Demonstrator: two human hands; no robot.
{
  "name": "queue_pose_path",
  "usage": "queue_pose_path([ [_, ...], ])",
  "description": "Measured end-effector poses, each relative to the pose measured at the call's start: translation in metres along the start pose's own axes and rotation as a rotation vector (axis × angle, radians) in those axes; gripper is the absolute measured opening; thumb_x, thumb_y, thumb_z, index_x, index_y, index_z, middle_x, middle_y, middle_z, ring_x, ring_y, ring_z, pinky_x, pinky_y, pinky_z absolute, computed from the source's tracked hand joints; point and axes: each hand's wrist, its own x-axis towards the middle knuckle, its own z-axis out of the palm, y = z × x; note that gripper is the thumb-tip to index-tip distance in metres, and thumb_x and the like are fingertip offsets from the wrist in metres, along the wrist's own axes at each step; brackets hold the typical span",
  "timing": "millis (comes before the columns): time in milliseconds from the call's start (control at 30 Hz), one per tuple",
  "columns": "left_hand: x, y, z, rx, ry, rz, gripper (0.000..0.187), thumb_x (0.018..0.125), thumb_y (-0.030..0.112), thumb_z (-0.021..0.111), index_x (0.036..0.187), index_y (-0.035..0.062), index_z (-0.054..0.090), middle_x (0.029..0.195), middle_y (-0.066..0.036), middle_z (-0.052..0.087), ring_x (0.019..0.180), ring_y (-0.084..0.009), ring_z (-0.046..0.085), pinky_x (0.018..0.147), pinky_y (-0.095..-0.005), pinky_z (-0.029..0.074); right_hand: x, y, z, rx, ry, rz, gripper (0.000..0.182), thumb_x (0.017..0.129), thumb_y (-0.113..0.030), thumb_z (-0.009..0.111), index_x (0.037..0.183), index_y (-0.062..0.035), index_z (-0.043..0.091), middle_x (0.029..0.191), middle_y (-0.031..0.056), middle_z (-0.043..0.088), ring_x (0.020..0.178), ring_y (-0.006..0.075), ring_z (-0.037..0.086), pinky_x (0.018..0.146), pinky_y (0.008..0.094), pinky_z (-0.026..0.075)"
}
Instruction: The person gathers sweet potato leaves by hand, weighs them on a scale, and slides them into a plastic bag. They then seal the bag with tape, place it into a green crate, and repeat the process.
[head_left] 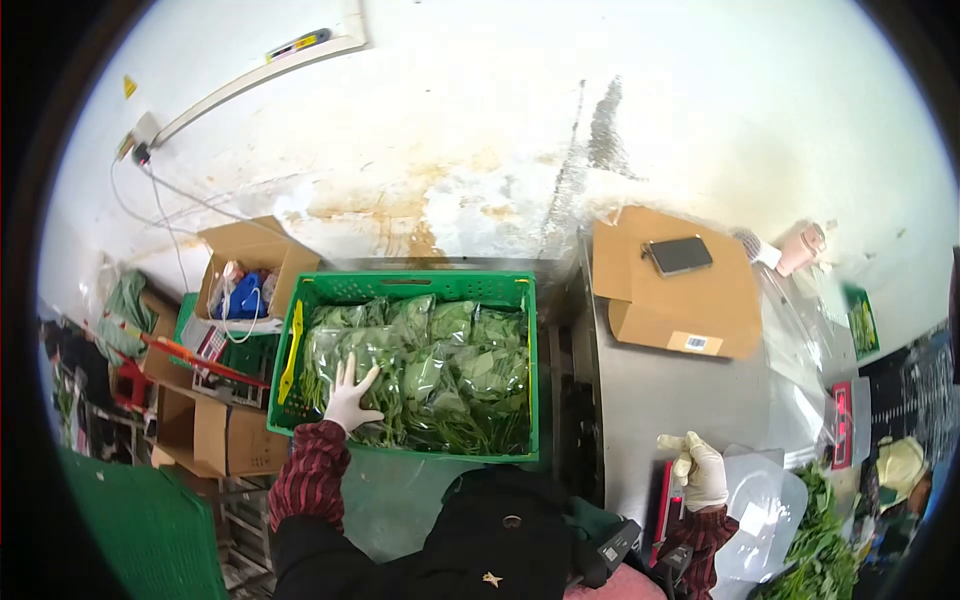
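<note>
Resting with fingers splayed, the left hand [352,400] lies on the bagged leafy greens [480,375], close to the near left corner of the green crate [460,283], its sleeve crossing the near rim. It is clamped on nothing. The bags fill the crate from the far edge to the near one, and a yellow strip [291,355] stands along the left wall.

Well apart from it, the right hand [705,478] has its fingers curled over the near part of the steel table [640,400], just beside a red-edged device [662,510]; whether they pinch anything, I cannot tell. Beyond that hand, toward the table's right edge, lie a clear plastic sheet [775,495] and loose leafy greens [825,540].

Pressing hard with the left palm could split the thin film or bruise leaves, and stiff stalks might poke through from inside. Dragging a bag toward the near rim could snag it on the crate's edge. On the right, a careless sweep of the sleeve could knock the device. At the table's far edge, a black flat case [681,255] lies on top of a cardboard box [670,320]; a bump to that box could slide it off.
</note>
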Motion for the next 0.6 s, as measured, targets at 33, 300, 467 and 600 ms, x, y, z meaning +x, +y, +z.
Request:
queue_pose_path([
  [33,-0.001,-0.006,0.001,-0.055,0.025,0.033,0.102,0.051,0.030,0.083,0.139,0.0342,0.032,0.150,-0.019,0.004,0.134,-0.0471,0.010,0.098,-0.0653,0.023,-0.003,0.002,-0.006,0.011,-0.020,0.018,0.039,0.095,-0.023,0.041,0.089,0.0099,0.062,0.070,0.0130,0.065,0.036,0.0095,0.040,0.034,0.0220,0.031],
  [300,0.025,0.037,0.059,0.301,0.035,-0.226,0.103,0.052,0.034,0.084,0.138,0.0389,0.029,0.150,-0.018,0.002,0.134,-0.0462,0.010,0.098,-0.0662,0.023,-0.003,0.018,0.004,0.042,-0.019,0.027,0.038,0.095,-0.022,0.041,0.089,0.0099,0.061,0.060,0.0095,0.060,0.039,0.0107,0.041,0.039,0.0223,0.034],
  [467,-0.002,0.023,0.041,0.259,-0.110,0.064,0.104,0.050,0.024,0.085,0.138,0.0375,0.031,0.149,-0.022,-0.001,0.133,-0.0490,0.012,0.098,-0.0618,0.029,-0.001,0.019,0.002,0.054,-0.033,0.033,0.039,0.095,-0.022,0.040,0.090,0.0108,0.062,0.057,0.0085,0.059,0.040,0.0115,0.043,0.041,0.0223,0.035],
  [600,0.017,0.042,0.034,0.295,-0.208,0.016,0.100,0.052,0.023,0.084,0.137,0.0366,0.034,0.149,-0.023,0.000,0.132,-0.0508,0.013,0.100,-0.0582,0.029,-0.003,0.021,0.000,0.082,-0.019,0.028,0.034,0.094,-0.021,0.044,0.093,0.0058,0.064,0.065,0.0072,0.063,0.044,0.0077,0.046,0.042,0.0181,0.034],
])
